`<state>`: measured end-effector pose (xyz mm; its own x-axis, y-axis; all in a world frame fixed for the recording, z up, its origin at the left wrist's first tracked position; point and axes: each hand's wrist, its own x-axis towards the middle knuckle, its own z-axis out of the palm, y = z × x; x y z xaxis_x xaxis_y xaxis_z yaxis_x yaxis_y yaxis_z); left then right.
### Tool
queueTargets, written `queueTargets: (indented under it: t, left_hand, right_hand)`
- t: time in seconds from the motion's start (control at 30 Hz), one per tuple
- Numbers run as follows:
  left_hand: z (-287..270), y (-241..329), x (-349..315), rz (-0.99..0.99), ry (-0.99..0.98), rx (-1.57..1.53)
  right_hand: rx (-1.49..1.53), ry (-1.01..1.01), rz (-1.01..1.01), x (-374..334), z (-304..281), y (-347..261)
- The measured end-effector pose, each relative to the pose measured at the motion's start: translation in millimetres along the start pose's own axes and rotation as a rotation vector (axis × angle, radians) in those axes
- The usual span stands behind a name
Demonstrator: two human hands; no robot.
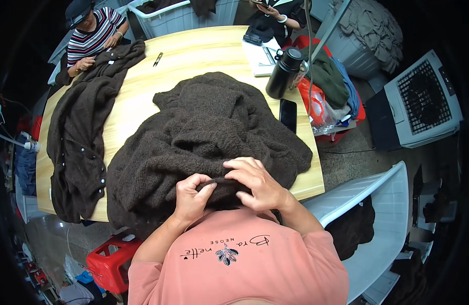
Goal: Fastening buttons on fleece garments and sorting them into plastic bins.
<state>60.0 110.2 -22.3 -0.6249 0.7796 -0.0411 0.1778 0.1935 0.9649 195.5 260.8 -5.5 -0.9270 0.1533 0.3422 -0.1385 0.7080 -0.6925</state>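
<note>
A large dark brown fleecy garment (209, 117) lies bunched in front of me, its near edge drawn up toward my chest. My left hand (193, 195) is closed, pinching that edge between thumb and forefinger. Close beside it, my right hand (257, 184) curls over the same edge, fingertips pressed on the fabric and thumb lower down. Folds hide whatever lies underneath. To the left, a second brown fleecy garment (82, 137) with small pale buttons stretches along the table edge, and a person at the far left (100, 35) handles its far end.
On the wooden table (193, 51) are thread snips (158, 59), a black flask (285, 73), a phone (288, 115) and papers (254, 56). Another person (280, 15) sits at the far right. A white bin (381, 213) stands right of me; a red stool (110, 262) stands left.
</note>
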Motion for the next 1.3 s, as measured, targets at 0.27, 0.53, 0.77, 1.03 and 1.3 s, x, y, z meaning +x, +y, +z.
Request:
queueTargets:
  t: [0.27,0.53,0.77,1.03,1.3]
  left_hand:
    - [-3,13,-6,-0.028,-0.175,-0.11]
    - [-2,9,-3,-0.174,-0.148,-0.444]
    - [-16,16,16,-0.239,-0.096,-0.818]
    - [-8,18,16,-0.261,-0.054,-0.811]
    - [-12,19,15,-0.258,-0.09,-0.808]
  right_hand:
    - [0.059,0.246,-0.1,3,41,2]
    - [0.133,0.363,-0.045,6,41,4]
    - [-0.253,0.588,0.0,-29,29,22]
    - [-0.369,0.537,-0.005,-34,44,34]
    - [-0.507,0.617,0.047,-32,40,37]
